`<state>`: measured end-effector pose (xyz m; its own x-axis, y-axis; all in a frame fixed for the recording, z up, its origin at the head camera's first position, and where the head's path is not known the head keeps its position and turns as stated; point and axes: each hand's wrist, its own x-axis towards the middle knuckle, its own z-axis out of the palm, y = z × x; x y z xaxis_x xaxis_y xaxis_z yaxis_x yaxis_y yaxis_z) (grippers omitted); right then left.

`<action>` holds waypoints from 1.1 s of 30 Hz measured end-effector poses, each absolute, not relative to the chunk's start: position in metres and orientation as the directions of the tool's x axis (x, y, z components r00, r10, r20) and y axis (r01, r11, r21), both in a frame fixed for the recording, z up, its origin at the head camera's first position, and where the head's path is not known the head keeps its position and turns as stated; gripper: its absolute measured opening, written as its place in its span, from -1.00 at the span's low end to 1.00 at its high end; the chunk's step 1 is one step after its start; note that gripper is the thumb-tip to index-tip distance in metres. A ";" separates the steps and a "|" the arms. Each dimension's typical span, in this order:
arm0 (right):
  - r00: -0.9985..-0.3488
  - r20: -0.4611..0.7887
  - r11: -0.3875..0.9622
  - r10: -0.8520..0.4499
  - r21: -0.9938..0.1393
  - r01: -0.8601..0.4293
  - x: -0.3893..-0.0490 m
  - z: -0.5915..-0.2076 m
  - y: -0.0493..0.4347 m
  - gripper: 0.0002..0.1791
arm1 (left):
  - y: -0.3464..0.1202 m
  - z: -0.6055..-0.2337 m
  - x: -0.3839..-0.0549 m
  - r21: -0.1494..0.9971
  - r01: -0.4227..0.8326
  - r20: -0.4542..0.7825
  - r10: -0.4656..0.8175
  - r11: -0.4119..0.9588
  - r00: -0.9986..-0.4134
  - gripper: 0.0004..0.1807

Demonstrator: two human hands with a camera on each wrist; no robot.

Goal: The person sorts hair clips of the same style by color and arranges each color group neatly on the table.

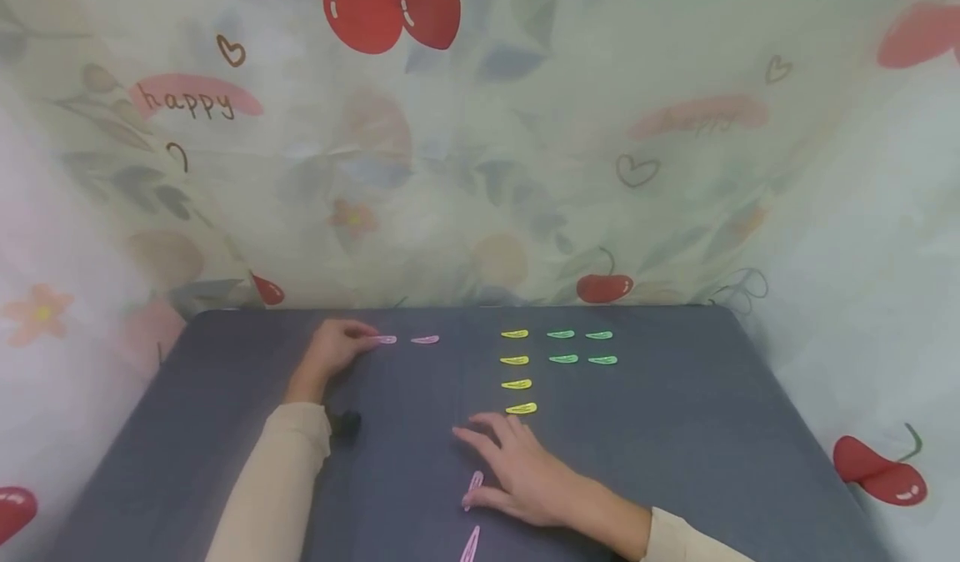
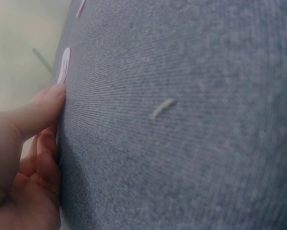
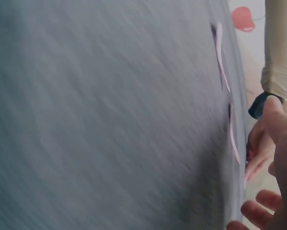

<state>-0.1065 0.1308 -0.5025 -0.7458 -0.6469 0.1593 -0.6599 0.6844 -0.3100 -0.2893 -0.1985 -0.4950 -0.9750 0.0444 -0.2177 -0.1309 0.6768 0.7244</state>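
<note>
At the far left of the dark table, my left hand (image 1: 333,355) pinches the tail end of a pink snap hair clip (image 1: 387,340) between thumb and fingers. The left wrist view shows the clip (image 2: 65,64) lying along the cloth, its wide end past the thumb tip. A second pink clip (image 1: 425,340) lies just to its right. My right hand (image 1: 528,470) is spread over the table nearer me, fingers apart and relaxed. Its thumb overlaps another pink clip (image 1: 476,480) in the head view. One more pink clip (image 1: 470,544) lies below, cut by the frame's edge.
Several yellow clips (image 1: 515,360) form a column right of centre, the lowest close to my right fingers. Several green clips (image 1: 563,359) sit in two rows beside them. A cherry-printed curtain (image 1: 450,170) rises behind the table (image 1: 675,429). A short pale thread (image 2: 163,108) lies on the cloth.
</note>
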 end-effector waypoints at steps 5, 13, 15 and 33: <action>-0.743 0.203 0.638 -0.638 -0.400 -0.658 -0.102 -0.511 0.133 -0.30 | -0.201 -0.498 -0.294 0.730 -0.123 -0.212 0.052 0.673 -0.976 -0.66; -0.757 0.153 0.578 -0.635 -0.557 -0.596 -0.105 -0.514 0.140 -0.58 | -0.201 -0.501 -0.292 0.744 -0.143 -0.235 0.055 0.653 -0.971 -0.66; -0.763 0.134 0.578 -0.633 -0.573 -0.581 -0.105 -0.514 0.141 -0.62 | -0.202 -0.501 -0.291 0.741 -0.142 -0.236 0.056 0.656 -0.970 -0.66; -0.799 0.101 0.606 -0.593 -0.597 -0.526 -0.111 -0.510 0.132 -0.85 | -0.205 -0.495 -0.289 0.742 -0.143 -0.238 0.058 0.655 -0.970 -0.68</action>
